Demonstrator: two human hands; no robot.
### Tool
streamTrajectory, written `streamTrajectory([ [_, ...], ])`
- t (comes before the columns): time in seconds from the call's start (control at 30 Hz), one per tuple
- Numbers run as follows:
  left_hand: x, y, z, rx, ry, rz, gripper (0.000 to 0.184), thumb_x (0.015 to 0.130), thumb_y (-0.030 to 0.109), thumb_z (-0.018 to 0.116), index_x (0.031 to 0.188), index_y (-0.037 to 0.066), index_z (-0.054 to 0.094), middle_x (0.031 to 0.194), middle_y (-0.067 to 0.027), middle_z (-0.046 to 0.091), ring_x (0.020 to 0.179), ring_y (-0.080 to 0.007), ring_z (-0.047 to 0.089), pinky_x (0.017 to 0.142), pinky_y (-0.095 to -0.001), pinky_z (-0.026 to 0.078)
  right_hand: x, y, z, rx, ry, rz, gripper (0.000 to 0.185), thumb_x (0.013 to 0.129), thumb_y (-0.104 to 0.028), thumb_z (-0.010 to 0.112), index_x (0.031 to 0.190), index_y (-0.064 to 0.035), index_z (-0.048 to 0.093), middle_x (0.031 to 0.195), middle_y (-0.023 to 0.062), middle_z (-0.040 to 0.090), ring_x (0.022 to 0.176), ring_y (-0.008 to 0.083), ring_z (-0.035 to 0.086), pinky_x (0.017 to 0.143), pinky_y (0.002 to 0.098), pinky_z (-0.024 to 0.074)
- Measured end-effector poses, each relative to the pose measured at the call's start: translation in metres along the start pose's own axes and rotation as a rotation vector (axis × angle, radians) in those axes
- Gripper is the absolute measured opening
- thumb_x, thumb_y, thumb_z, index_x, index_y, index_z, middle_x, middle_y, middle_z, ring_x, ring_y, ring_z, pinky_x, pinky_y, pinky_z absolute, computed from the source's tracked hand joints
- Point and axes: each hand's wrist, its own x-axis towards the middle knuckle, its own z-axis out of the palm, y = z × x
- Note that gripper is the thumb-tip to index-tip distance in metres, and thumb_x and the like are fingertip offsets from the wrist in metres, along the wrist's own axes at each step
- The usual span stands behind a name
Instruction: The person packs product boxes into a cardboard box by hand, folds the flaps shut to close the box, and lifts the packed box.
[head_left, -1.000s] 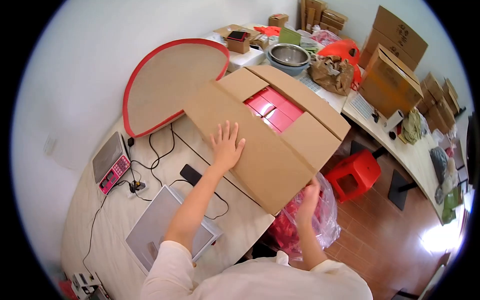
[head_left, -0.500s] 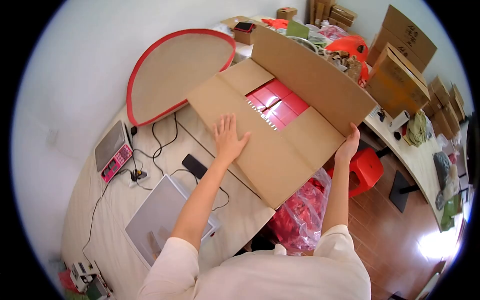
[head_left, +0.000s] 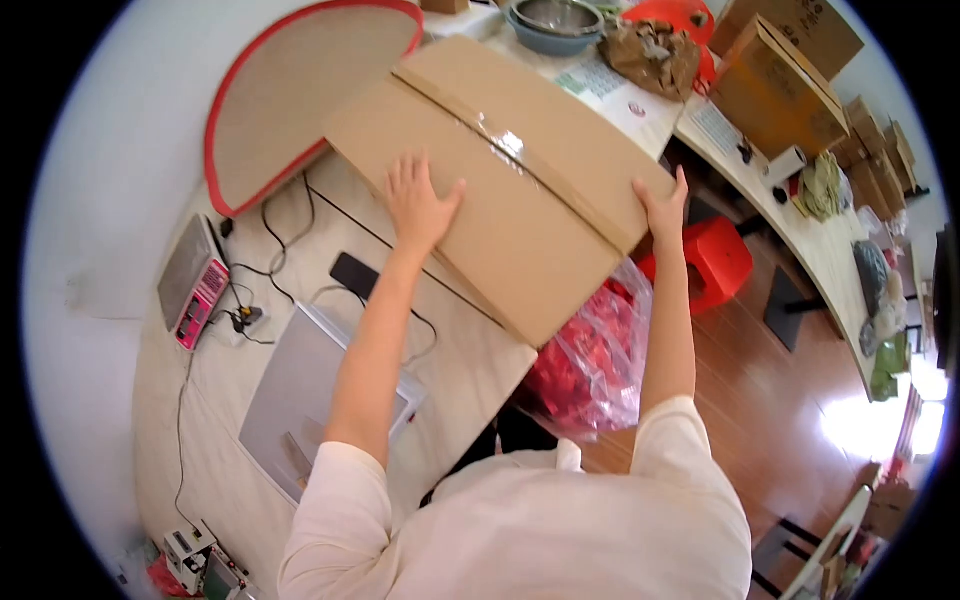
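A large cardboard box (head_left: 500, 240) stands on the table corner in front of me, its two long top flaps folded down so they meet along a taped seam (head_left: 515, 150). The red contents are hidden under the flaps. My left hand (head_left: 420, 208) lies flat on the near flap with its fingers spread. At the box's right end, my right hand (head_left: 662, 208) has its thumb and fingers apart. The thumb touches the edge of the far flap.
A phone (head_left: 353, 274), cables and a pink-fronted scale (head_left: 203, 290) lie to the left, near a grey flat device (head_left: 310, 400). A red-rimmed panel (head_left: 300, 90) leans behind. Beside the box are a bag of red items (head_left: 590, 360) and a red stool (head_left: 715, 262).
The far flap, upright before, is now folded down over the red contents. My right hand has moved onto the edge of that flap. The view has tilted lower.
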Motion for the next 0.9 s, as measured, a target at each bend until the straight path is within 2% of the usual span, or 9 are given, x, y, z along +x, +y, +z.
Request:
streamTrajectory([
  [0.1, -0.003, -0.002, 0.0, -0.028, -0.041, -0.01, 0.076, 0.081, 0.051, 0.06, 0.137, 0.003, 0.04, 0.143, -0.0213, 0.036, 0.136, -0.0346, 0.029, 0.112, -0.0482, 0.019, 0.011, 0.011, 0.004, 0.177, 0.086, 0.159, 0.093, 0.071, -0.034, 0.079, 0.138, 0.0054, 0.029, 0.133, 0.0206, 0.043, 0.12, 0.0271, 0.046, 0.099, 0.0346, 0.0384],
  [0.13, -0.002, -0.004, 0.003, -0.019, -0.012, 0.005, 0.076, 0.081, 0.051, 0.06, 0.137, 0.003, 0.04, 0.143, -0.0208, 0.037, 0.136, -0.0342, 0.029, 0.112, -0.0478, 0.019, 0.012, 0.011, 0.001, 0.201, 0.049, 0.156, 0.081, 0.072, -0.034, 0.079, 0.13, 0.005, 0.038, 0.121, 0.0178, 0.052, 0.11, 0.024, 0.052, 0.092, 0.033, 0.0427],
  [0.27, -0.004, -0.009, 0.005, -0.003, 0.039, 0.046, 0.076, 0.08, 0.053, 0.06, 0.136, 0.005, 0.042, 0.142, -0.0186, 0.04, 0.136, -0.0321, 0.03, 0.112, -0.0468, 0.019, 0.0, -0.005, -0.005, 0.141, 0.032, 0.144, 0.057, 0.073, -0.031, 0.077, 0.111, 0.0029, 0.05, 0.102, 0.0118, 0.059, 0.093, 0.0197, 0.057, 0.085, 0.0321, 0.0456],
  [0.3, -0.005, -0.01, 0.003, -0.019, 0.044, 0.045, 0.076, 0.08, 0.053, 0.06, 0.136, 0.005, 0.042, 0.142, -0.0186, 0.04, 0.136, -0.0321, 0.03, 0.112, -0.0468, 0.019, -0.003, -0.014, -0.01, 0.201, -0.132, 0.102, 0.058, 0.073, -0.032, 0.077, 0.111, 0.0033, 0.049, 0.101, 0.0117, 0.059, 0.092, 0.0189, 0.057, 0.085, 0.0324, 0.0456],
  [0.4, -0.013, -0.022, -0.003, 0.01, -0.003, 0.05, 0.076, 0.082, 0.054, 0.058, 0.137, 0.005, 0.041, 0.142, -0.0181, 0.039, 0.136, -0.0323, 0.03, 0.112, -0.0459, 0.02, -0.041, -0.022, -0.014, 0.044, 0.061, 0.183, 0.058, 0.076, -0.033, 0.075, 0.112, 0.004, 0.048, 0.109, 0.0152, 0.056, 0.1, 0.0209, 0.055, 0.088, 0.0327, 0.0436],
  [0.6, -0.018, -0.05, -0.005, -0.101, 0.024, 0.11, 0.066, 0.086, 0.046, 0.058, 0.135, 0.003, 0.043, 0.141, -0.0183, 0.041, 0.134, -0.033, 0.032, 0.111, -0.0448, 0.022, -0.131, -0.004, -0.038, -0.002, 0.124, 0.081, 0.061, 0.08, -0.039, 0.072, 0.113, 0.0059, 0.047, 0.11, 0.0162, 0.054, 0.105, 0.024, 0.052, 0.093, 0.0345, 0.0404],
  [0.77, 0.011, -0.067, -0.007, -0.805, 0.169, -0.013, 0.055, 0.087, 0.031, 0.06, 0.131, 0.002, 0.045, 0.136, -0.0179, 0.045, 0.13, -0.0329, 0.038, 0.108, -0.0418, 0.029, -0.175, -0.005, -0.027, 0.028, 0.276, 0.091, 0.053, 0.089, -0.035, 0.064, 0.12, 0.0042, 0.045, 0.116, 0.0126, 0.053, 0.109, 0.0208, 0.05, 0.095, 0.0324, 0.04],
  [0.83, 0.047, -0.09, 0.002, -0.864, 0.245, -0.115, 0.056, 0.089, 0.032, 0.059, 0.133, 0.003, 0.043, 0.138, -0.017, 0.043, 0.131, -0.0311, 0.036, 0.108, -0.04, 0.029, -0.186, -0.022, -0.017, 0.307, 0.224, 0.2, 0.051, 0.092, -0.036, 0.059, 0.124, 0.0001, 0.045, 0.123, 0.0091, 0.053, 0.113, 0.0207, 0.05, 0.096, 0.0342, 0.0407],
  [0.9, 0.084, -0.118, 0.016, -0.823, 0.29, -0.243, 0.059, 0.089, 0.034, 0.057, 0.137, 0.004, 0.039, 0.141, -0.0158, 0.04, 0.132, -0.0287, 0.036, 0.108, -0.0381, 0.029, -0.191, -0.034, -0.015, 0.486, 0.079, 0.473, 0.052, 0.091, -0.041, 0.057, 0.129, -0.009, 0.044, 0.121, 0.0068, 0.054, 0.109, 0.0205, 0.053, 0.086, 0.0367, 0.0474],
])
